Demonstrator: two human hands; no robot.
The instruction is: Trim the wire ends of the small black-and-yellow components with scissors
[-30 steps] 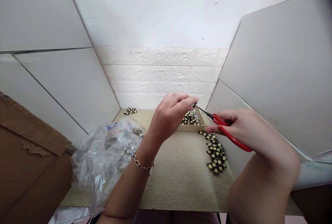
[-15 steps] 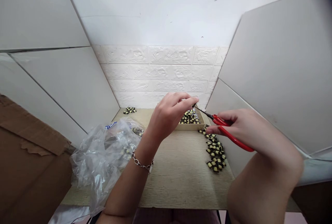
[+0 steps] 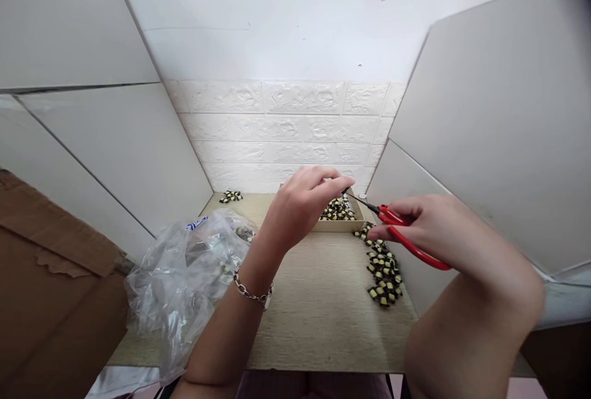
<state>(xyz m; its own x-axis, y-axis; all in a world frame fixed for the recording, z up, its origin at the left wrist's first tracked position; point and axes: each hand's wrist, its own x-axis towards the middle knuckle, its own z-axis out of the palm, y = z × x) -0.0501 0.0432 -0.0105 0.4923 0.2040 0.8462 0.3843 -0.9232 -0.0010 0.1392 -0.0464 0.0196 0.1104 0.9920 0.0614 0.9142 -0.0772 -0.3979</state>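
Note:
My left hand (image 3: 302, 202) is closed in a pinch on a small black-and-yellow piece (image 3: 346, 190), mostly hidden by the fingers. Red-handled scissors (image 3: 418, 248) are gripped in my right hand (image 3: 434, 220), their thin blades pointing left and reaching the pinched piece. Under and behind my left hand stands a shallow box (image 3: 341, 225), holding many similar black-and-yellow pieces (image 3: 338, 208). A loose pile of the same pieces (image 3: 384, 270) lies on the table below my right hand.
A crumpled clear plastic bag (image 3: 184, 276) with some pieces inside lies on the table (image 3: 323, 313) at the left. Several pieces (image 3: 231, 196) sit in the back left corner. Brown cardboard (image 3: 55, 300) stands far left. Tiled walls enclose both sides.
Both hands stay almost in place, the scissor blades still at the pinched piece. My right forearm has shifted very slightly to the right.

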